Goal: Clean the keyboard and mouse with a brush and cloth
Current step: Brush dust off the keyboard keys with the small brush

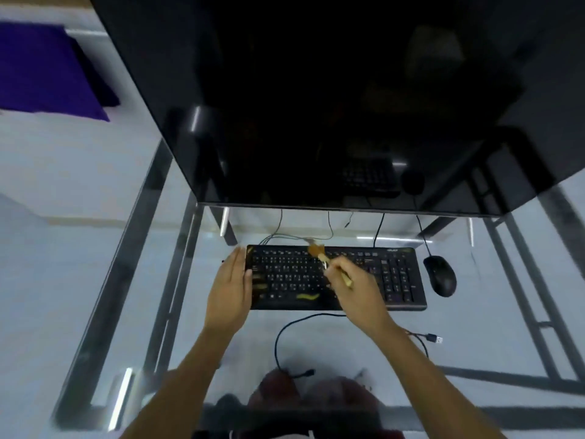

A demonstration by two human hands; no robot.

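Head view: my right hand pinches the brush, bristles on the keyboard; my left hand, grip spread flat, steadies its edge.

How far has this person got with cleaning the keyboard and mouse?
Nothing looks finished. In hand: the right hand sweeps a brush along the top rows of the keyboard, which the left hand steadies at its left end. Left: the mouse lies untouched beside it, and no cloth is in view.

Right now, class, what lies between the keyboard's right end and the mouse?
In the head view, only a narrow strip of bare glass desk separates the keyboard from the mouse; they do not touch.
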